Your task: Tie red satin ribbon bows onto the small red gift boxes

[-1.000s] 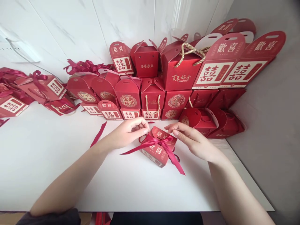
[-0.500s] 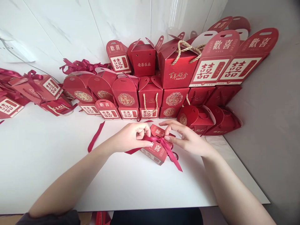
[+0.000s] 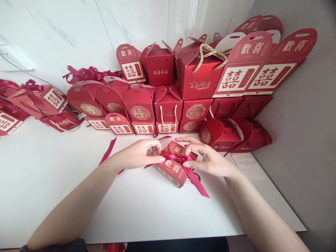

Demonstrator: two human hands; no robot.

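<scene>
A small red gift box (image 3: 172,170) with gold characters lies tilted on the white table (image 3: 147,206), tied with a dark red ribbon (image 3: 195,180). My left hand (image 3: 140,154) rests at the box's left side, its fingers pinched on the left part of the ribbon bow. On the right side of the box, the thumb and forefinger of my right hand (image 3: 207,157) pinch the bow's knot. One ribbon tail trails toward the lower right over the table.
Several red gift boxes (image 3: 194,84) are stacked against the marble wall behind. More boxes with ribbons (image 3: 39,99) lie at the far left. A loose ribbon strip (image 3: 109,148) lies left of my left hand. The table ends at the right by a grey floor.
Both hands have come together onto the bow and closed on the ribbon. The box has shifted slightly, and the left ribbon tail is now mostly hidden under my left hand.
</scene>
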